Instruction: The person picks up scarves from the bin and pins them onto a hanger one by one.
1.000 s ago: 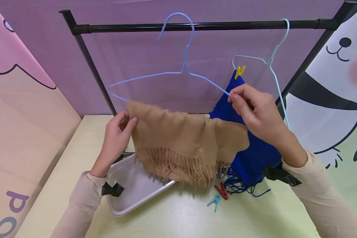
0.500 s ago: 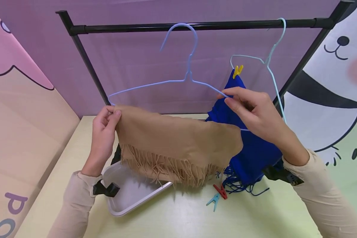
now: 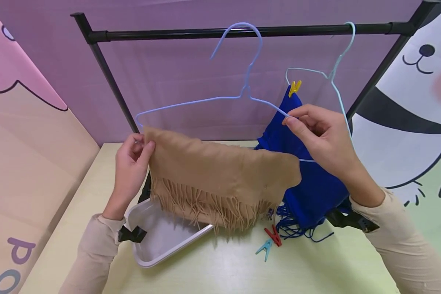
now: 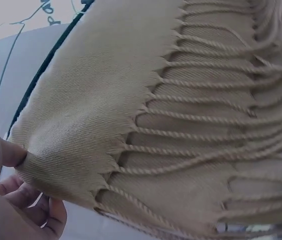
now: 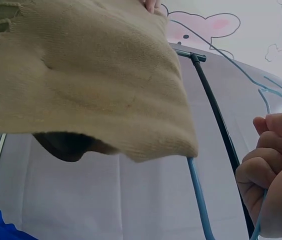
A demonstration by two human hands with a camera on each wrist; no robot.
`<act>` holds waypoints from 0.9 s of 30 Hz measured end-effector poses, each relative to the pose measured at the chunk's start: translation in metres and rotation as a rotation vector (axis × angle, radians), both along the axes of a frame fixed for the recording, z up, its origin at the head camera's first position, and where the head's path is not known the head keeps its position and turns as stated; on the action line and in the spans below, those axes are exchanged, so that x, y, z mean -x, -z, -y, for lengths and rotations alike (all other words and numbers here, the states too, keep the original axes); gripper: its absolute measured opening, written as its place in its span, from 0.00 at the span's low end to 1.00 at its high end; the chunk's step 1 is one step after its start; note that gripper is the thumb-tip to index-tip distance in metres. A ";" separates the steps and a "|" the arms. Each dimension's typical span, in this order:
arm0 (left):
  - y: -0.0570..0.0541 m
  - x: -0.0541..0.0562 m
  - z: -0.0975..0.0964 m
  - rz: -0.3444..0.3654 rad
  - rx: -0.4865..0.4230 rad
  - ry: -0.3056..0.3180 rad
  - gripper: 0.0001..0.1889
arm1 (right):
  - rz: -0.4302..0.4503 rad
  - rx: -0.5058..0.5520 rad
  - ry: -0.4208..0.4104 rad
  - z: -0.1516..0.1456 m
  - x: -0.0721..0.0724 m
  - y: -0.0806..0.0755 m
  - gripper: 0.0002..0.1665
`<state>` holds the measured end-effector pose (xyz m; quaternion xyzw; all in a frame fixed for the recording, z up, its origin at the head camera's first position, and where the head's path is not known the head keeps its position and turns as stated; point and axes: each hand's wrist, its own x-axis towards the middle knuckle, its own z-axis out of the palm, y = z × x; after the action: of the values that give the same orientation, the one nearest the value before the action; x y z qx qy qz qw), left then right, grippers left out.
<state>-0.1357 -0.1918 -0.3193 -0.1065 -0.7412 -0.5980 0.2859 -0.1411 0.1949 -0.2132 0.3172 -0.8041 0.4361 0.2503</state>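
Note:
A tan fringed scarf [image 3: 220,167] hangs folded over the lower bar of a periwinkle-blue wire hanger [image 3: 191,103]. My left hand [image 3: 132,163] pinches the scarf's upper left corner between thumb and fingers, as the left wrist view also shows along the fabric [image 4: 91,90]. With thumb and fingertips my right hand [image 3: 323,143] grips the hanger's right sloping arm. The hanger's hook overlaps the black rail [image 3: 161,34] in the head view. Twisted tassels hang down the scarf's near side. In the right wrist view, the hanger's bar [image 5: 198,200] comes out from the scarf's end.
A mint-green hanger [image 3: 339,94] on the rail's right holds a blue fringed scarf [image 3: 308,196] with a yellow clothespin [image 3: 295,88]. On the table [image 3: 220,265] lie a red clothespin [image 3: 273,235] and a light-blue clothespin [image 3: 265,248]. A pale tray [image 3: 169,255] stands below the tan scarf.
The left hand has pulled the scarf's corner leftward along the hanger, then come slightly back right. The hanger's hook dipped, then rose a little and shifted right with the right hand.

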 end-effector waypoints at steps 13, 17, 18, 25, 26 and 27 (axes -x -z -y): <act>-0.024 -0.016 -0.010 -0.048 0.133 -0.095 0.08 | -0.056 0.003 0.017 0.006 0.001 -0.005 0.07; -0.016 -0.005 -0.003 -0.040 0.148 -0.075 0.08 | -0.057 -0.010 0.051 0.005 0.002 -0.003 0.07; -0.014 -0.002 0.000 -0.041 0.153 -0.073 0.09 | -0.058 -0.006 0.058 0.005 0.002 -0.003 0.07; -0.006 0.000 0.008 -0.046 0.200 -0.124 0.10 | -0.045 0.021 0.060 0.007 0.001 0.000 0.08; -0.005 -0.002 0.008 -0.039 0.201 -0.139 0.09 | -0.039 0.021 0.059 0.007 0.000 0.001 0.08; -0.005 -0.004 0.008 -0.033 0.191 -0.156 0.09 | -0.032 0.022 0.057 0.008 -0.001 0.002 0.08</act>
<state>-0.1316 -0.2001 -0.3147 -0.0851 -0.7959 -0.4989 0.3323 -0.1400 0.1871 -0.2153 0.2984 -0.8038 0.4324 0.2790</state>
